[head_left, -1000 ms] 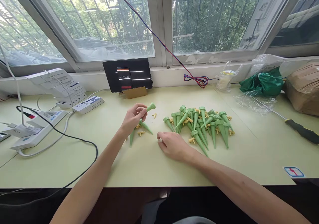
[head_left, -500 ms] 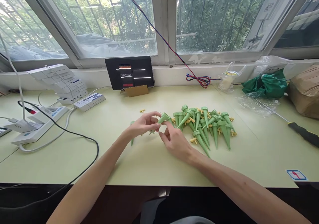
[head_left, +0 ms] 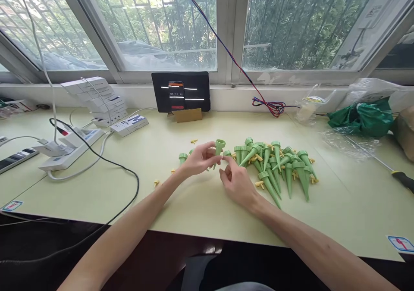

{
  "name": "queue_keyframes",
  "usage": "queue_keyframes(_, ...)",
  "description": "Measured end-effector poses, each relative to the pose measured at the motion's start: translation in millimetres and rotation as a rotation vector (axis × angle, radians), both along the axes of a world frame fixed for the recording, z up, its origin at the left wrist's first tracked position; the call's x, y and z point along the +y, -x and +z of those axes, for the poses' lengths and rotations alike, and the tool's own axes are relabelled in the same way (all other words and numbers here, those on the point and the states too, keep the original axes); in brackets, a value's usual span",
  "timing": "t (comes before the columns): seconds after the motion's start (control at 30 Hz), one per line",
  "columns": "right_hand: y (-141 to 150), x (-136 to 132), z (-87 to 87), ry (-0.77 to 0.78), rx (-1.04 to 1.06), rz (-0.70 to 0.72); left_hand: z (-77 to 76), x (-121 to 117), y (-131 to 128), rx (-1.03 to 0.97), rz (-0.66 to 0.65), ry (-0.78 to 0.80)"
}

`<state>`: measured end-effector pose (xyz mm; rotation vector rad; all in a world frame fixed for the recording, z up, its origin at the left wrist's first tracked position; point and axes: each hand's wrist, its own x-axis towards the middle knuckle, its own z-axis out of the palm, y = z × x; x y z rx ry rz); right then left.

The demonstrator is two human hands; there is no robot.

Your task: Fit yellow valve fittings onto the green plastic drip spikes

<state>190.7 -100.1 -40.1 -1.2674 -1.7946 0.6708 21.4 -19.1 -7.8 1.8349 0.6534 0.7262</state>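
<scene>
A green plastic watering spike (head_left: 220,145) stands nearly upright above the table, its round open end up and its point down. My left hand (head_left: 201,158) is closed on it between thumb and fingers. Just to the right is my right hand (head_left: 237,179), its index finger stretched to the spike beside my left thumb. The right thumb is apart from that finger, the other fingers are curled, and nothing shows in them. Right of the hands lies a pile of similar green spikes (head_left: 270,179) mixed with small yellow valves (head_left: 259,183). Another green spike (head_left: 183,157) is partly hidden behind my left hand.
Loose yellow valves (head_left: 156,182) lie to the left. A tablet (head_left: 202,90) leans by the window with a timer reflected or displayed. A power strip (head_left: 69,151), cables and white boxes (head_left: 129,125) occupy the left; a green bag (head_left: 362,117) and screwdriver (head_left: 403,179) the right.
The spike in my left hand has turned from tilted to nearly upright, open end up. My right index finger has stayed close to it. The view has swung a little left.
</scene>
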Motion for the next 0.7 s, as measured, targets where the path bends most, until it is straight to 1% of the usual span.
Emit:
queue_keyframes(0.07, 0.3, 1.0, -2.7, -0.011, -0.032, -0.035, -1.8, -3.7, -4.6, -0.027, 0.130, -0.122)
queue_keyframes(0.13, 1.2, 1.2, -6.4, -0.032, -0.089, -0.041, -4.3, -7.7, -9.0, -0.046, 0.246, -0.250)
queue_keyframes(0.23, 4.7, -1.1, -11.9, -0.099, -0.202, 0.010, -8.9, -12.6, -14.0, -0.062, 0.315, -0.385)
queue_keyframes(0.33, 10.6, -5.0, -14.3, -0.212, -0.322, 0.074, -12.3, -15.8, -16.2, -0.073, 0.372, -0.482)
queue_keyframes(0.47, 19.5, -4.9, -14.1, -0.389, -0.477, 0.217, -8.7, -21.1, -17.6, -0.077, 0.492, -0.600)
queue_keyframes(0.57, 28.6, 0.8, -13.2, -0.444, -0.491, 0.323, 0.6, -28.6, -20.3, -0.072, 0.512, -0.710)
queue_keyframes(0.63, 39.1, 4.7, -10.2, -0.433, -0.495, 0.387, 7.8, -35.2, -23.1, -0.036, 0.474, -0.770)
queue_keyframes(0.7, 54.9, 7.7, -4.7, -0.393, -0.522, 0.411, 14.4, -42.3, -25.9, -0.027, 0.436, -0.809)
